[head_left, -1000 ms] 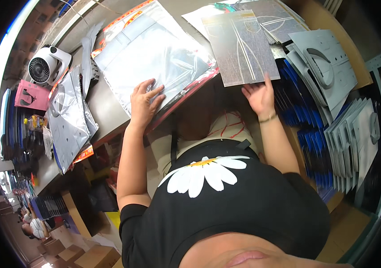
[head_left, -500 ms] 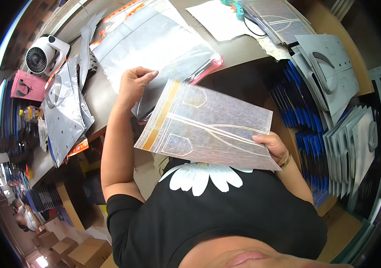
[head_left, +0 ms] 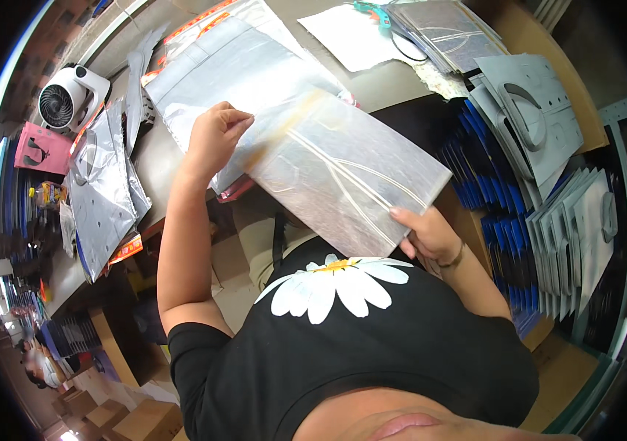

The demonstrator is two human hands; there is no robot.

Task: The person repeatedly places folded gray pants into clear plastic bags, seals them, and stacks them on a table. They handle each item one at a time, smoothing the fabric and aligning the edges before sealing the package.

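Observation:
My right hand point(head_left: 427, 234) grips the near right corner of a flat grey panel point(head_left: 357, 180) printed like jeans, with pale stitch lines and a tan band. The panel slants up to the left over the table edge, and its far end looks hazy, seemingly under clear film. My left hand point(head_left: 218, 140) is raised beside that end, thumb and fingers pinched on what looks like the edge of a clear plastic bag point(head_left: 254, 81). This bag lies on a stack of clear-wrapped grey sheets, and the exact pinch point is hard to see.
A white fan point(head_left: 67, 99), a pink bag point(head_left: 41, 147) and plastic-wrapped grey bags point(head_left: 104, 184) line the left. More jeans-printed panels point(head_left: 449, 33) lie far right. Grey bags with handle holes point(head_left: 534, 110) and blue-edged folded ones point(head_left: 508, 242) fill boxes at right.
The panel has moved up and left, its far end passing from beside my left hand to under hazy film. My right hand has shifted left with it; my left hand stays pinched.

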